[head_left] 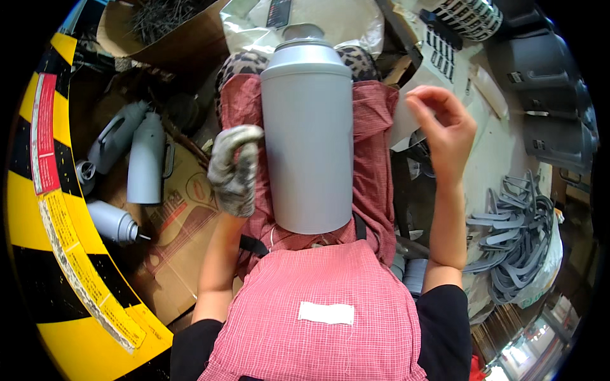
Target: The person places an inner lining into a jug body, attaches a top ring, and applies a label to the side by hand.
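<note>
Grey metal flask body lies along a lap between two hands

At the left edge curves a yellow-and-black striped barrier, bearing a red label and a yellow one. Just right of it, smaller grey flasks lie about; one handled flask is beside another, and a third flask lies nearer, its neck turned right. Flattened cardboard spreads near them, while at the far left a carton holds a tangle of dark, thin pieces.

Next comes the person's left hand, in a mottled grey glove, curled upright at the flask body's left side. I can't tell whether its fingertips meet, or whether they touch the metal.

The flask body rests on a red checked apron, base near the wearer, narrow neck pointing away, leopard-print fabric showing at the far end.

To the right, well apart from the metal, the bare right hand is raised, thumb and fingers bent toward one another; whether the tips close on anything, I can't tell. Beyond it, a pile of grey plastic handles sits at the near right, and big dark-grey housings line the far right.
</note>
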The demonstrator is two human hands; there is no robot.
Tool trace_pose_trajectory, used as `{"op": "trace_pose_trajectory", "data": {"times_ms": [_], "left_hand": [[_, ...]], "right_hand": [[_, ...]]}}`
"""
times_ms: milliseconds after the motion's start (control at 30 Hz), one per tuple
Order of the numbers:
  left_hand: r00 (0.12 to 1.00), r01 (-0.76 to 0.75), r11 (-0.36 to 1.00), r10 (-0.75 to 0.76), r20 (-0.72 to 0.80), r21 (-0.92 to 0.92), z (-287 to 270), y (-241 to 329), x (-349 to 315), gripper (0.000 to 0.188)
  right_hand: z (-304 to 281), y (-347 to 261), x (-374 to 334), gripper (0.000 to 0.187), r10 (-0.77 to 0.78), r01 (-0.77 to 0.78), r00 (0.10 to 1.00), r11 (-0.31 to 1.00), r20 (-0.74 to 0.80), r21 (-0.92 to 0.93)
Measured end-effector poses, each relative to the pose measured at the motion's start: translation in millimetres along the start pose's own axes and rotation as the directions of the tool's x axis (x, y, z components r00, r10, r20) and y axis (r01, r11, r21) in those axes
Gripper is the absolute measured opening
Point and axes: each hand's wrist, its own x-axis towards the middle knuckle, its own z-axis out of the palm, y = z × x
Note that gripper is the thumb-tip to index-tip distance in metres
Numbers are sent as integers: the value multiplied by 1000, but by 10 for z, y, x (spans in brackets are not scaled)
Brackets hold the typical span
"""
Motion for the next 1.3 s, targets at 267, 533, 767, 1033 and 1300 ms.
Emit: {"op": "trace_pose_trajectory", "data": {"times_ms": [267, 533, 767, 1033, 1300], "left_hand": [[997, -65, 992, 70, 43, -105, 190, 44, 223, 13], [996, 84, 985, -80, 34, -148, 106, -85, 66, 14], [981, 182, 979, -175, 80, -94, 54, -106, 12, 13], [997, 37, 998, -33, 72, -50, 112, 61, 171, 13], [955, 282, 850, -207, 211, -444, 192, 151, 465, 47]], "right_hand": [[-333, 400, 563, 10, -201, 173, 978, 928, -51, -329], [-924, 1547, 1362, 24, -180, 212, 977, 713, 118, -668], [-758, 1191, 1191, 16, -151, 168, 985, 727, 84, -666], [201, -192, -5, 9, 33, -53, 996, 970, 85, 236], [1032, -296, -196, 13, 321, -327, 939, 727, 123, 604]]}}
